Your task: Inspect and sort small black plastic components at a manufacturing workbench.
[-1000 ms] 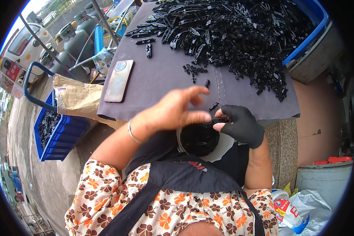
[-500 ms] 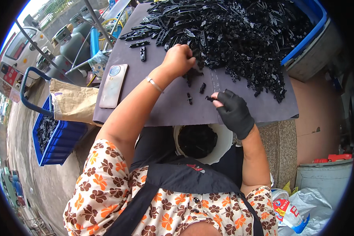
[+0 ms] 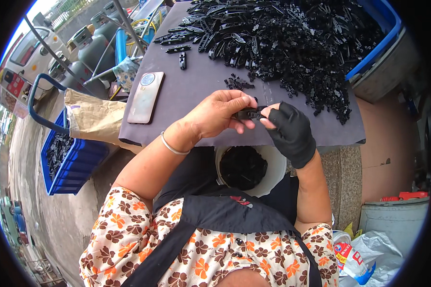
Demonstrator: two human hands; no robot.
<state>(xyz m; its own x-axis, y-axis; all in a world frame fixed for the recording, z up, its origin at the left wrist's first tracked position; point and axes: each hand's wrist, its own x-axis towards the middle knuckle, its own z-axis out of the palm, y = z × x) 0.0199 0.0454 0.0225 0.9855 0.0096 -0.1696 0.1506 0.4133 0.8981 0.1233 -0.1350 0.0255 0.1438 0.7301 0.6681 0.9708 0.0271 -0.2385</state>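
Over the near part of the table, my bare left hand [image 3: 215,112] holds an elongated black plastic part [image 3: 247,114] between thumb and fingers. My right hand [image 3: 292,134], in a black fingerless glove, meets the part's right end with thumb and fingertips pinched. Any small piece between those fingertips is hidden. Just beyond the hands lies a small cluster of tiny black pieces [image 3: 238,82]. Farther back spreads a large heap of black plastic parts [image 3: 277,43], long ones to the left and smaller ones to the right. One single part [image 3: 183,60] lies apart on the left.
A phone [image 3: 146,97] lies on the grey tabletop [image 3: 191,83]. Below the near edge stands a white bucket [image 3: 276,168] with black pieces inside. To the left are a blue crate [image 3: 76,165], a brown paper bag [image 3: 98,115] and gas cylinders [image 3: 91,50]; a blue bin [image 3: 376,52] is far right.
My left hand has come back from the heap toward me, bringing an elongated black part to my right hand. The right hand has shifted slightly; the two hands now meet at the part.
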